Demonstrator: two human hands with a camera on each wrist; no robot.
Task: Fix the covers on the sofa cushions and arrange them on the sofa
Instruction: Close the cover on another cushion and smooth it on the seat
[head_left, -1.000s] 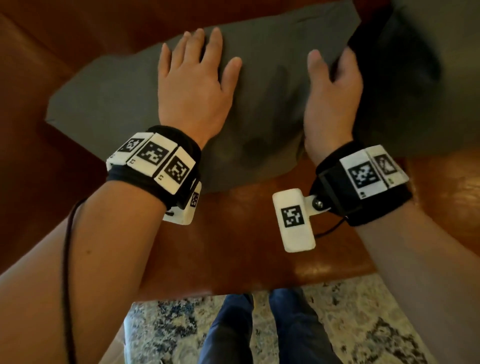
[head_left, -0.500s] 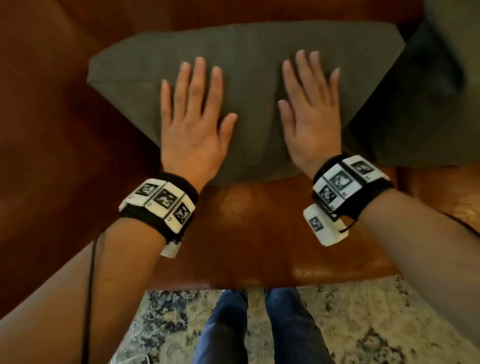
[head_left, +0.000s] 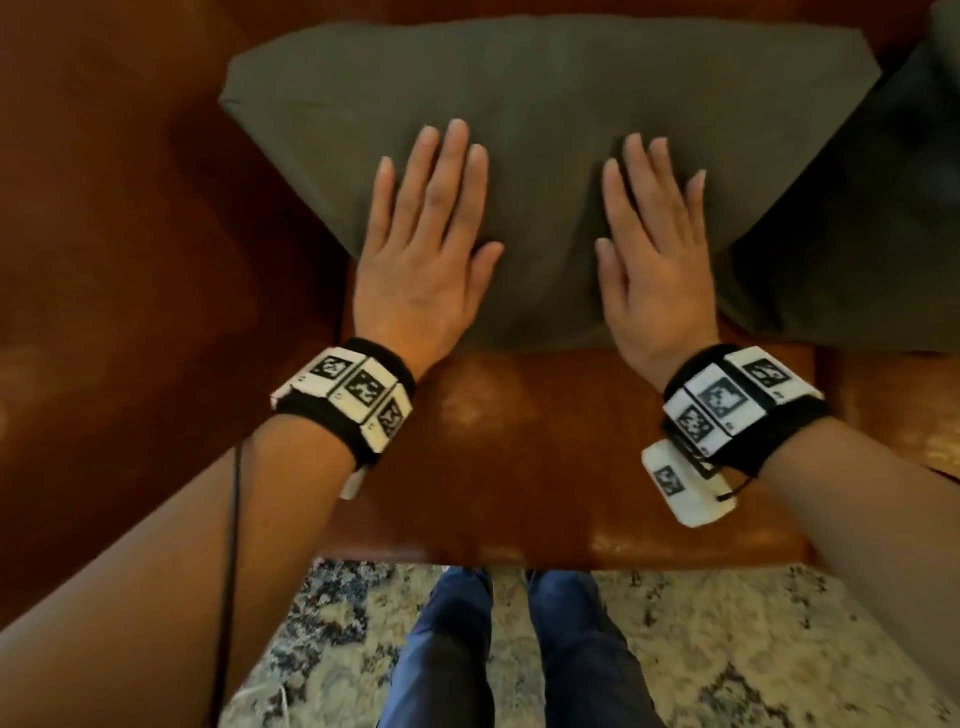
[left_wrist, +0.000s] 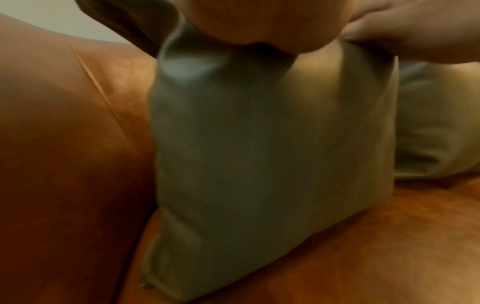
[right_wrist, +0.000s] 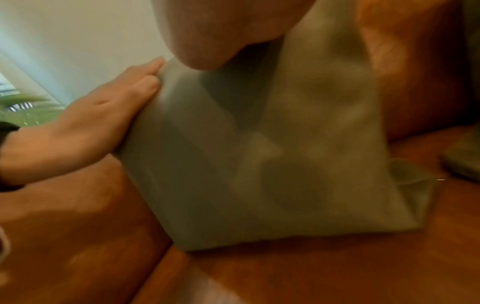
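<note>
Grey-green cushion (head_left: 545, 104): cover on, propped on brown leather sofa (head_left: 519, 467) seat, leaning against backrest, beside left armrest. Left hand (head_left: 423, 244): grip spread, fingers straight, palm flat on cushion face. Right hand (head_left: 652, 254): same, flat on cushion, apart from left. Second cushion (head_left: 857, 234): touching first on right. Patterned rug (head_left: 753, 649) below sofa front.
</note>
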